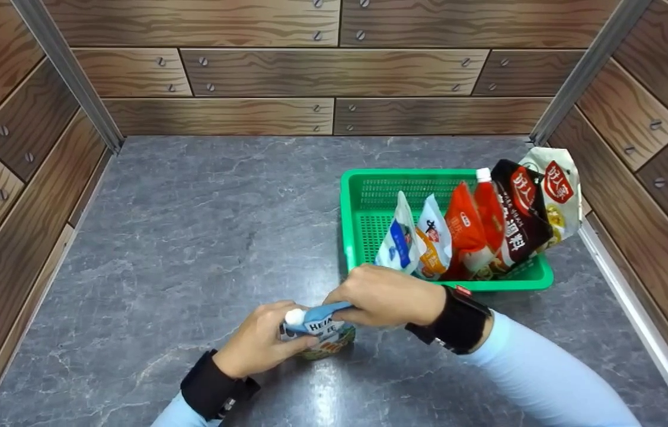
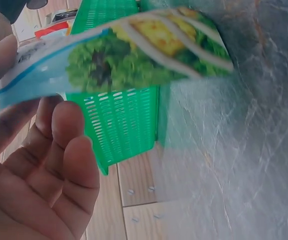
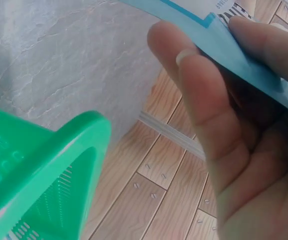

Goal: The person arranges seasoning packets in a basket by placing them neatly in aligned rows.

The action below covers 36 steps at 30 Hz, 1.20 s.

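Note:
A blue and white Heinz pouch (image 1: 332, 343) with a white screw cap stands upright over the table in front of the green basket. My left hand (image 1: 262, 339) grips its left side near the cap, thumb on the near face. At the pouch's upper right corner, my right hand (image 1: 390, 295) pinches the blue edge between thumb and fingers. In the left wrist view, the pouch (image 2: 148, 50) shows printed lettuce and yellow food. The right wrist view has only the pouch's blue top edge (image 3: 243, 65) between thumb and fingers.
A green plastic basket (image 1: 347, 219) is just beyond my right hand. Several packets lean in its right part, including a red pouch (image 1: 489, 213) with a white cap, a dark packet (image 1: 517, 219) and a white packet (image 1: 559, 196). Wood-patterned walls (image 1: 334, 71) enclose the grey marbled table (image 1: 191, 219).

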Tool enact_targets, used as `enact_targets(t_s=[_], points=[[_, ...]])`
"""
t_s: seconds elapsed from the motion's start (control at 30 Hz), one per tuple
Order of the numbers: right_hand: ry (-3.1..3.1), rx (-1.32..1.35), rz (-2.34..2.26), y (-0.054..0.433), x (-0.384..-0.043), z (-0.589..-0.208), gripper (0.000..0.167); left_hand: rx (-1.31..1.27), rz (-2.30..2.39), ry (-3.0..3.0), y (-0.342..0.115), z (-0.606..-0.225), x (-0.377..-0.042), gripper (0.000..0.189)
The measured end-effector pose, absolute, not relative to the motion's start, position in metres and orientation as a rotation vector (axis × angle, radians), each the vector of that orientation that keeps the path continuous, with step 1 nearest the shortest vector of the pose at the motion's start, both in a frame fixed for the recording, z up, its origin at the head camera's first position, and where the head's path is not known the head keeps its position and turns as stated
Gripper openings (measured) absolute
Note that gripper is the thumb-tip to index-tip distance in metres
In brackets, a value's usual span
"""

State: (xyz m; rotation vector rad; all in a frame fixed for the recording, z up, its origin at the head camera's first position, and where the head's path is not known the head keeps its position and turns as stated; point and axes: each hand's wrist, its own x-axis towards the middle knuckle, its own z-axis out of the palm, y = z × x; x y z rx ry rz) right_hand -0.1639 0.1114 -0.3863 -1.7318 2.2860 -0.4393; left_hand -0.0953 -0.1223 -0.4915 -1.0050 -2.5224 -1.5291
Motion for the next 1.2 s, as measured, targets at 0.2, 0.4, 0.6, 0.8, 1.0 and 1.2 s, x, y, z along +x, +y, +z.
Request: enact_targets(t_s=[0.2, 0.4, 0.6, 0.8, 1.0, 1.2], points=[[2.304, -1.702, -0.459, 0.121, -0.164, -0.381, 0.010, -1.036, -1.555, -2.487, -0.133, -0.485, -0.104, 0.026], [2.337, -1.687, -0.453, 0.135, -0.165, -0.373, 0.011, -0.983, -1.692, -2.416, -0.129, -0.474, -0.121, 0.028], [2.395, -1.654, -0.479, 0.152, -0.162, -0.367, 0.011, -0.679, -1.735, -2.545, -0.110, -0.467, -0.138, 0.043], [2.470, -1.574, -0.531, 0.168, -0.160, -0.358, 0.020, -0.567, -1.774, -2.675, -0.084, -0.473, -0.155, 0.048], [2.461, -1.545, -0.615, 0.182, -0.161, -0.347, 0.020, -0.496, -1.872, -2.722, -0.061, -0.483, -0.165, 0.043], [2.476, -1.577, -0.727, 0.192, -0.161, -0.335, 0.019, -0.485, -2.034, -2.662, -0.046, -0.491, -0.166, 0.038]])
